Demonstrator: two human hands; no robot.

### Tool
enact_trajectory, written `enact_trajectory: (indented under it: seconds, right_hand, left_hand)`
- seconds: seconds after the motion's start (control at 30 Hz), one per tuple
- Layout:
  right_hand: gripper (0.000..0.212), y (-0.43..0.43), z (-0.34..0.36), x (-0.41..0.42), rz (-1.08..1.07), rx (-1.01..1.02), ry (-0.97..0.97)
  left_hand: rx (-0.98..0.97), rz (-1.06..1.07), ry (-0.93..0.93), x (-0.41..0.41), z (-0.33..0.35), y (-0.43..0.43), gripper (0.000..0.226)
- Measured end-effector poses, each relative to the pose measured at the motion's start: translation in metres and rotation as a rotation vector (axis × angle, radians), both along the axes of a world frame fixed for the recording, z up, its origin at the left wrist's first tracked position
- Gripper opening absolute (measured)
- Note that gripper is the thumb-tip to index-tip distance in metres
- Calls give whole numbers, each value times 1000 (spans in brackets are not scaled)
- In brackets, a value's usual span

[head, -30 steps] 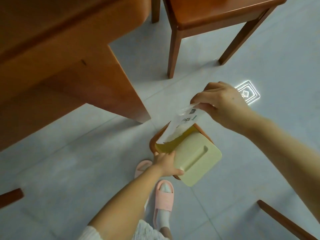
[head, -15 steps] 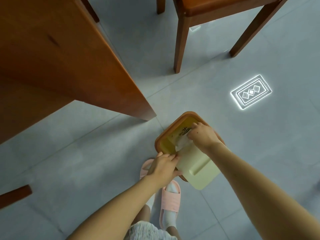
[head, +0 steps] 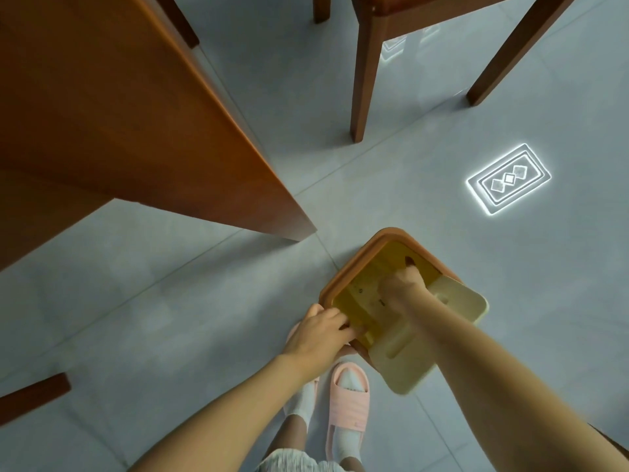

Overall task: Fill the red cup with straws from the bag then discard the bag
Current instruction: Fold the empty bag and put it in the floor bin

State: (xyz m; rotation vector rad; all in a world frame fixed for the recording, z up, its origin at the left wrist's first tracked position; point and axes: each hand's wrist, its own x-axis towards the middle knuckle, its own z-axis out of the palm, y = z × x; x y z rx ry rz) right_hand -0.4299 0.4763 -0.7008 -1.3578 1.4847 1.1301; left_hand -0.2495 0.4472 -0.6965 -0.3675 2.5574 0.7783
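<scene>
A small bin with an orange rim (head: 343,267) and a yellow inside stands on the grey floor tiles in front of my feet. Its pale yellow lid (head: 408,362) is tipped open toward me. My left hand (head: 320,335) grips the near edge of the lid at the rim. My right hand (head: 400,287) reaches down inside the bin, fingers closed on the clear printed bag (head: 366,294), which shows only faintly against the yellow wall. The red cup and the straws are out of view.
A wooden table panel (head: 136,131) stands to the left of the bin. Chair legs (head: 362,80) rise behind it. A bright light reflection (head: 509,180) lies on the floor at right. My pink slippers (head: 350,400) are just below the bin, and a wooden leg (head: 30,396) is at lower left.
My right hand has brought the bag from above the bin down into it and now sits deep inside. My left hand keeps the lid open.
</scene>
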Motion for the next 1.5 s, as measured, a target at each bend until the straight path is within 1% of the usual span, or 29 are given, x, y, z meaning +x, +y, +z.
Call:
enact_trajectory:
  seconds: [0.03, 0.1, 0.2, 0.27, 0.3, 0.37, 0.4, 0.43, 0.5, 0.57, 0.63, 0.7, 0.77, 0.87, 0.93, 1.0, 1.03, 1.1, 1.23, 1.5]
  right_hand:
    - [36, 2, 3, 0, -52, -65, 9]
    - [23, 0, 15, -3, -190, -269, -43]
    - [18, 6, 42, -17, -232, -540, -130]
    - [15, 18, 63, -28, -274, -687, -107]
    - [15, 27, 73, -34, -306, -726, -66]
    - [18, 48, 88, -39, -366, -742, 24]
    - [17, 59, 94, -40, -396, -775, 50]
    - [16, 70, 97, -39, -442, -811, 59]
    - [19, 89, 97, -36, -569, -870, 95]
    - [27, 105, 91, -32, -738, -805, 141]
    - [39, 118, 78, -29, -845, -676, 199]
    - [49, 129, 64, -25, -853, -563, 219]
    - [49, 135, 53, -20, -856, -527, 227]
    - [32, 130, 54, -16, -849, -577, 253]
    - [20, 117, 70, -15, -796, -599, 263]
    - [12, 101, 92, -12, -720, -628, 245]
    - [10, 92, 106, -10, -682, -639, 225]
    - [12, 75, 138, -8, -628, -675, 177]
    - [19, 50, 216, -2, -576, -765, 86]
    - [21, 32, 418, 20, -458, -898, -35]
  left_hand:
    - [-10, -10, 4, -1, 2, 1, 30]
    - [-14, -19, -11, -3, 5, -1, 30]
    - [-2, -7, -23, -1, 6, -7, 31]
    - [49, 84, -20, 2, 10, -10, 36]
    - [93, 156, -18, 2, 14, -10, 41]
    - [191, 256, -23, 3, 21, -10, 50]
    - [226, 249, -28, 2, 26, -9, 53]
    - [246, 210, -40, 1, 31, -8, 54]
    - [224, 70, -65, 0, 38, -1, 56]
    - [185, -50, -87, -4, 44, 6, 62]
    - [157, -97, -122, -10, 47, 10, 66]
    - [141, -74, -141, -12, 49, 12, 65]
    - [130, -37, -151, -12, 50, 12, 62]
    - [126, 20, -144, -10, 57, 5, 57]
    - [104, 45, -118, -10, 69, -3, 56]
    - [89, 104, -96, -8, 86, -13, 55]
    - [88, 141, -93, -7, 98, -18, 54]
    - [81, 178, -67, -8, 129, -27, 52]
    - [-11, 129, 28, -15, 218, -39, 48]
    - [-55, 165, 216, -3, 415, -41, 37]
